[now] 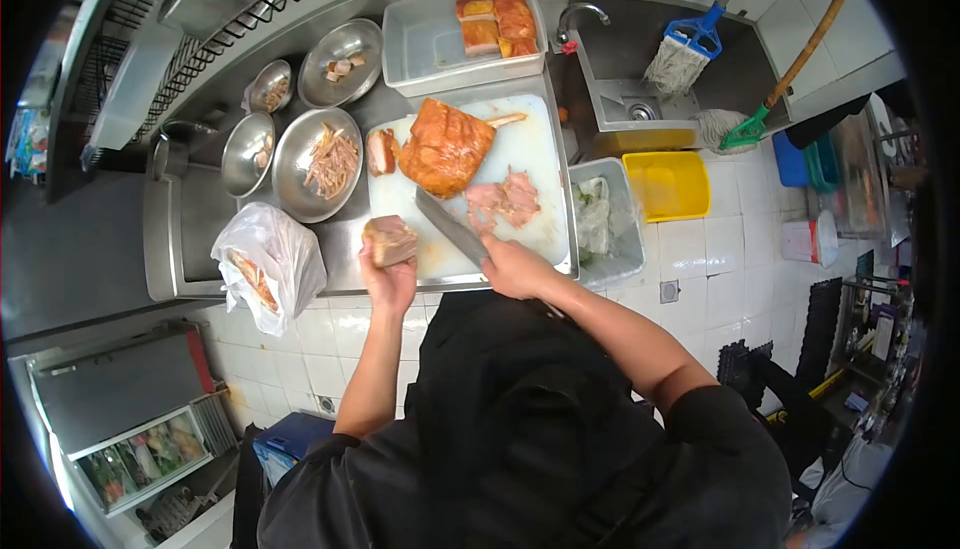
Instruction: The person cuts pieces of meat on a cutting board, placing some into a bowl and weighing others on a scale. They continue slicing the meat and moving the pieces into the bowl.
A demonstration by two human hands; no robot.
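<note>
My left hand point(388, 274) is raised at the near left corner of the white cutting board point(540, 149) and grips a chunk of meat point(390, 240). My right hand point(512, 267) holds a cleaver point(452, 228) by its handle, the blade lying over the board's near edge. On the board lie a large orange roasted slab of meat point(445, 146), a smaller piece point(381, 151) to its left and pink sliced pieces point(503, 199) near the blade.
Steel bowls point(318, 164) with meat strips stand left of the board, and a plastic bag point(265, 261) lies at the counter's edge. A white tray point(430, 44) with roasted pieces sits behind. A sink point(640, 59), mops, a clear bin point(605, 219) and a yellow tub point(668, 185) are to the right.
</note>
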